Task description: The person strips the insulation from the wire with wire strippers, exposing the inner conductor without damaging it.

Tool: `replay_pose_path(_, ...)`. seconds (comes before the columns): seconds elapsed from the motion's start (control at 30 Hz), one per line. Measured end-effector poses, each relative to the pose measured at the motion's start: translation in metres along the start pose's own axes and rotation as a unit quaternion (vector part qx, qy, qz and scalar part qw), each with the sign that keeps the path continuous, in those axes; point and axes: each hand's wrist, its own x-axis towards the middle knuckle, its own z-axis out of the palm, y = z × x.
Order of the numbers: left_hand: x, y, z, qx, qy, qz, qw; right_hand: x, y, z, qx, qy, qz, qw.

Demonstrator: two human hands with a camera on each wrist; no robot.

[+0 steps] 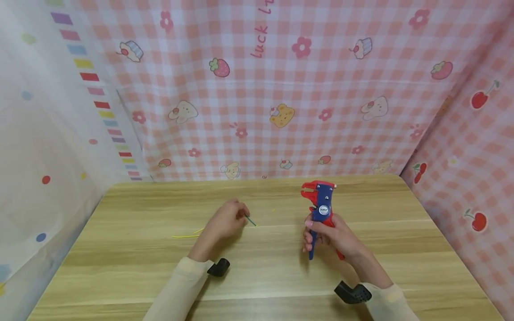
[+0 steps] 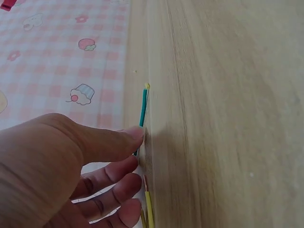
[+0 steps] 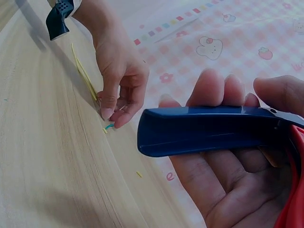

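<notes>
My left hand (image 1: pixel 228 219) is low over the table, and its thumb and finger pinch a short green wire (image 2: pixel 144 107). At the wire's far end is a small yellow bit (image 2: pixel 147 86). Yellow wires (image 1: pixel 184 236) lie beside and under that hand; in the left wrist view one of them shows a bare copper end (image 2: pixel 146 182). My right hand (image 1: pixel 337 235) grips a red and blue wire stripper (image 1: pixel 324 200) by its handles, with the red head pointing up and away. In the right wrist view the blue handle (image 3: pixel 204 133) lies across the fingers.
A tiny yellow piece (image 1: pixel 274 210) lies on the wooden table (image 1: pixel 261 276) between the hands. Pink checked cloth (image 1: pixel 249 89) hangs behind the table's far edge, with printed cloth at both sides. Black wrist-worn devices (image 1: pixel 219 267) sit at the sleeves.
</notes>
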Motion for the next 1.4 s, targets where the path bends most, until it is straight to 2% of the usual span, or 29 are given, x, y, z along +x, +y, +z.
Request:
replay_pose_path(0.5,0.007,0.003,0.007,0.086,-0.005,0.035,0.9956,0.001,0.002,0.001,0.001,-0.004,0.0,1.0)
replay_pose_path(0.7,0.005,0.004,0.011,0.11,-0.002,0.023,0.9937,0.001,0.002,0.001,-0.002,0.0,0.006,1.0)
replay_pose_path(0.97,0.002,0.003,0.01,0.078,0.025,0.023,0.9963,0.001,0.003,0.001,-0.004,-0.004,0.005,1.0)
replay_pose_path(1.2,-0.009,0.005,0.006,0.009,0.04,0.012,0.9991,0.002,0.006,0.004,-0.001,-0.011,0.024,1.0)
replay_pose_path(1.4,-0.016,0.008,0.002,-0.014,0.068,0.035,0.997,0.003,0.008,0.005,-0.005,-0.013,0.027,1.0)
